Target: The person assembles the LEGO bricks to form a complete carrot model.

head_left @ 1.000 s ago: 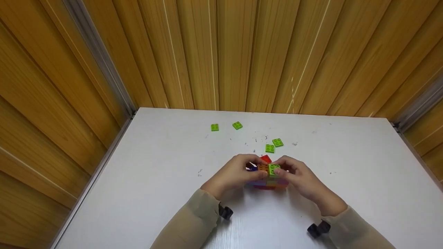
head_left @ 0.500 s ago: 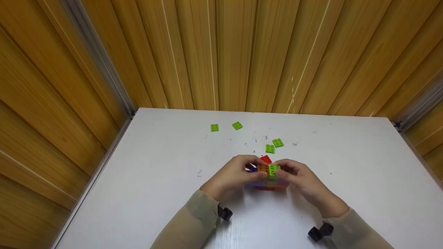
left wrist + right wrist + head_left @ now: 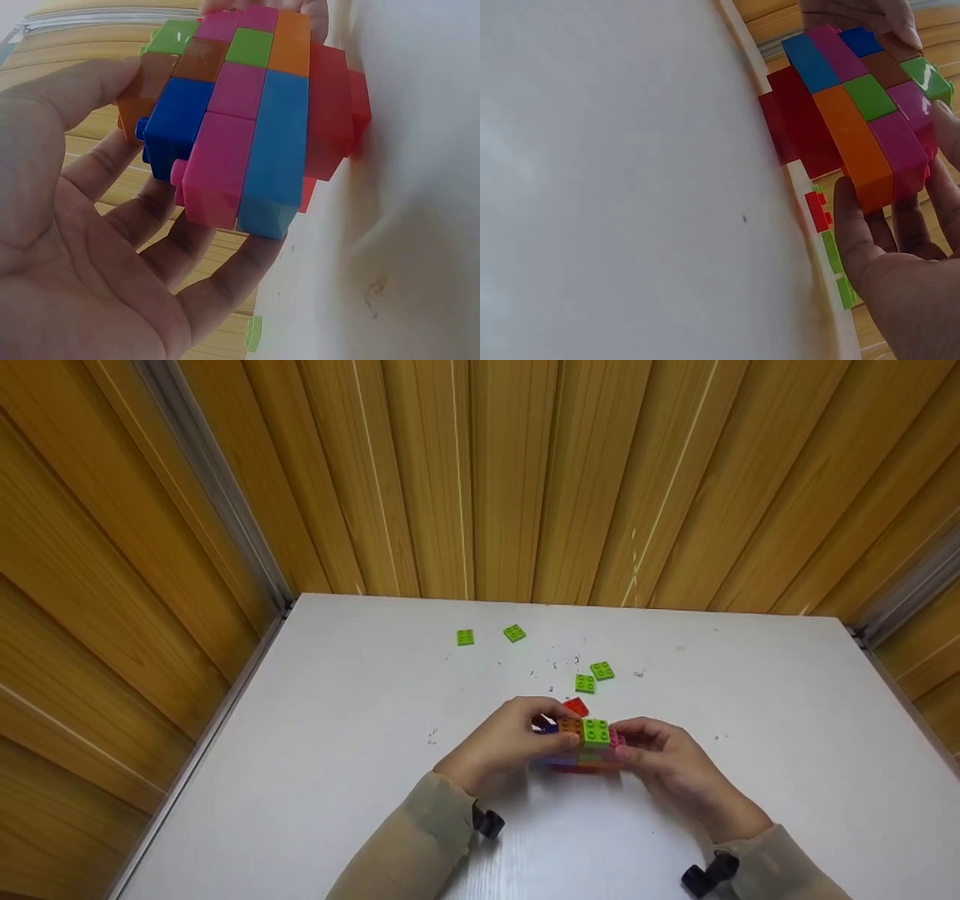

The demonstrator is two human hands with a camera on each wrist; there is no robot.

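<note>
A built block of toy bricks [image 3: 217,112] stands on the table, with red bricks [image 3: 787,120] at its base and blue, pink, orange, brown and green ones above. My left hand [image 3: 517,741] holds its left side, thumb on the brown brick [image 3: 150,79] at the top and fingers behind. On the other side my right hand [image 3: 679,761] grips the block by the pink brick [image 3: 616,738], thumb in front and fingers behind. Between both hands, the bright green brick [image 3: 596,732] on top shows its studs uncovered.
A loose red brick [image 3: 576,706] lies just behind the block. Several flat green bricks [image 3: 585,683] are scattered farther back on the white table [image 3: 360,682]. Wood-look panels [image 3: 510,480] rise beyond the table's far edge.
My right hand has slid right and slightly nearer, its thumb leaving the top green brick for the pink one beside it. The left hand keeps its place on the block.
</note>
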